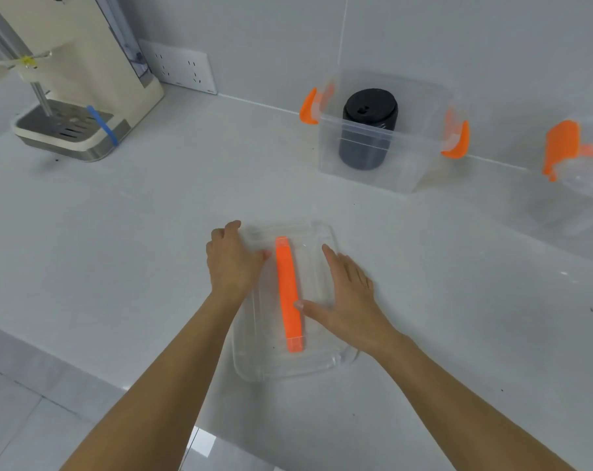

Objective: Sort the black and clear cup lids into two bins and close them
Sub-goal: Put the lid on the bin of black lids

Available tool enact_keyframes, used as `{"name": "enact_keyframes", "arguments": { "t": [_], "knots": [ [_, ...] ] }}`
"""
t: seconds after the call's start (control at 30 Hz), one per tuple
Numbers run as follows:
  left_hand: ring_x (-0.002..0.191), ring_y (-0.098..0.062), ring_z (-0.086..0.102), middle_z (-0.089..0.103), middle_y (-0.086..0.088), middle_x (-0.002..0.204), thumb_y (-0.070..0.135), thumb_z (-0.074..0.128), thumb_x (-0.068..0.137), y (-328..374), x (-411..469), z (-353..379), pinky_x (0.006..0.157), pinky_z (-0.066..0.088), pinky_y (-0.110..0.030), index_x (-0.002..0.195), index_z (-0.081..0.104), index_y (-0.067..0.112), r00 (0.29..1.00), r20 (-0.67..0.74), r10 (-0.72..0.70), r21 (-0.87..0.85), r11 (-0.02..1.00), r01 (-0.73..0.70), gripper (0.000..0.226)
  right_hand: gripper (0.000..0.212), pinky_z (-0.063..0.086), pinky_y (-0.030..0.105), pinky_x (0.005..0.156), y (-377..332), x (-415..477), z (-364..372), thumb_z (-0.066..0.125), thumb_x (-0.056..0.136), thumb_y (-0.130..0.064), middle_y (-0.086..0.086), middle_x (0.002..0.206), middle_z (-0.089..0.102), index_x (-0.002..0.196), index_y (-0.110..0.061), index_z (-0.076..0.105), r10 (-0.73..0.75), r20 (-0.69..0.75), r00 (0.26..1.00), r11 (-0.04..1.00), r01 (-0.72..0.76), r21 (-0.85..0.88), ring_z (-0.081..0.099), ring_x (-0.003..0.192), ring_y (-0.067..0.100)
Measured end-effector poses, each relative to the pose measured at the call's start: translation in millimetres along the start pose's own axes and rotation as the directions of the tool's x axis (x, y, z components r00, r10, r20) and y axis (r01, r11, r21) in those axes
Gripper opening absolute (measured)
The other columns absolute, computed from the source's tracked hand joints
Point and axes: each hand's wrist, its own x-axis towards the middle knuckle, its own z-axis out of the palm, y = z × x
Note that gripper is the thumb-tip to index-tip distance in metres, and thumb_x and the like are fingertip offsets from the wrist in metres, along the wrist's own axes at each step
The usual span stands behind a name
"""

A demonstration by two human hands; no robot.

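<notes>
A clear bin cover [317, 360] with an orange handle [288, 294] lies flat on the white counter near its front edge. My left hand [232, 263] grips the cover's far left corner. My right hand [346, 294] rests flat on its right side, fingers spread, thumb touching the handle. An open clear bin [366, 178] with orange latches stands by the back wall and holds a stack of black cup lids [368, 129]. A second clear bin [574, 198] with an orange latch sits at the far right; its contents are hard to make out.
A cream water dispenser [84, 73] with a drip tray stands at the back left, beside a wall socket panel [179, 68]. The counter's front edge [84, 372] drops to a tiled floor at lower left.
</notes>
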Motion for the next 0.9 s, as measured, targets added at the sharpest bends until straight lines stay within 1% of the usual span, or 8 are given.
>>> {"name": "enact_keyframes", "arguments": {
  "t": [0.2,0.3,0.4,0.47,0.57,0.67,0.8,0.9],
  "knots": [
    [0.115,-0.03,0.049,0.041,-0.01,0.127,0.042,0.078,0.067,7,11,-9,0.088,0.044,-0.038,0.13,0.048,0.011,0.996,0.078,-0.034,0.015,0.999,0.032,0.076,0.093,0.013,0.042,0.118,-3,5,-15,0.061,0.074,-0.055,0.0,0.158,0.01,0.148,-0.03,0.01,0.017,-0.088,0.996,0.991,-0.004,0.137,0.001,0.145,0.013],
    [0.1,-0.025,0.051,0.034,-0.003,0.117,0.039,0.081,0.064,10,16,-15,0.083,0.05,-0.039,0.121,0.047,0.013,0.994,0.104,-0.026,-0.132,0.99,0.04,0.071,0.09,0.023,0.044,0.115,-6,11,-27,0.064,0.075,-0.049,-0.002,0.158,0.011,0.147,-0.03,0.014,-0.006,-0.101,0.995,0.988,0.022,0.151,0.006,0.145,0.013],
    [0.084,-0.024,0.054,0.042,-0.003,0.113,0.034,0.082,0.064,14,21,-21,0.063,0.05,-0.036,0.114,0.042,0.016,0.989,0.15,-0.017,-0.281,0.958,0.059,0.066,0.088,0.029,0.043,0.113,-10,15,-39,0.066,0.076,-0.046,-0.004,0.157,0.014,0.147,-0.03,0.016,-0.038,-0.119,0.992,0.987,0.056,0.153,0.013,0.144,0.013],
    [0.069,-0.02,0.055,0.049,-0.001,0.105,0.028,0.082,0.067,19,22,-25,0.049,0.043,-0.029,0.112,0.04,0.02,0.988,0.151,-0.012,-0.428,0.9,0.076,0.062,0.085,0.035,0.033,0.108,-14,17,-50,0.065,0.077,-0.047,-0.011,0.154,0.019,0.146,-0.034,0.017,-0.047,-0.14,0.989,0.978,0.074,0.195,0.027,0.138,0.012],
    [0.046,-0.011,0.053,0.055,0.002,0.098,0.021,0.081,0.068,30,26,-31,0.04,0.041,-0.022,0.111,0.042,0.021,0.994,0.102,-0.022,-0.582,0.81,0.078,0.058,0.081,0.033,0.006,0.084,-20,20,-66,0.065,0.078,-0.047,-0.017,0.15,0.023,0.144,-0.04,0.018,-0.088,-0.159,0.983,0.967,0.122,0.223,0.04,0.121,0.003],
    [0.035,-0.004,0.052,0.057,0.004,0.097,0.016,0.08,0.07,47,30,-37,0.036,0.041,-0.016,0.11,0.043,0.02,0.998,0.052,-0.025,-0.68,0.731,0.054,0.055,0.077,0.034,0.005,0.076,-27,22,-84,0.065,0.079,-0.045,-0.023,0.137,0.031,0.142,-0.041,0.021,-0.099,-0.206,0.973,0.946,0.157,0.282,0.045,0.112,0.001],
    [0.033,-0.005,0.051,0.056,0.002,0.099,0.015,0.08,0.07,73,35,-44,0.036,0.04,-0.015,0.108,0.042,0.021,0.998,-0.05,-0.045,-0.771,0.636,-0.01,0.054,0.072,0.04,0.017,0.092,-33,25,-108,0.065,0.082,-0.04,-0.02,0.137,0.039,0.142,-0.036,0.026,-0.104,-0.335,0.936,0.917,0.221,0.331,0.042,0.121,-0.002],
    [0.033,-0.007,0.049,0.055,-0.001,0.102,0.016,0.08,0.07,94,41,-46,0.038,0.041,-0.018,0.107,0.04,0.022,0.987,-0.112,-0.112,-0.843,0.536,-0.035,0.055,0.071,0.042,0.013,0.08,-36,29,-125,0.066,0.08,-0.04,-0.024,0.122,0.043,0.14,-0.037,0.028,-0.021,-0.452,0.892,0.89,0.223,0.398,0.048,0.111,-0.003]
  ]
}}
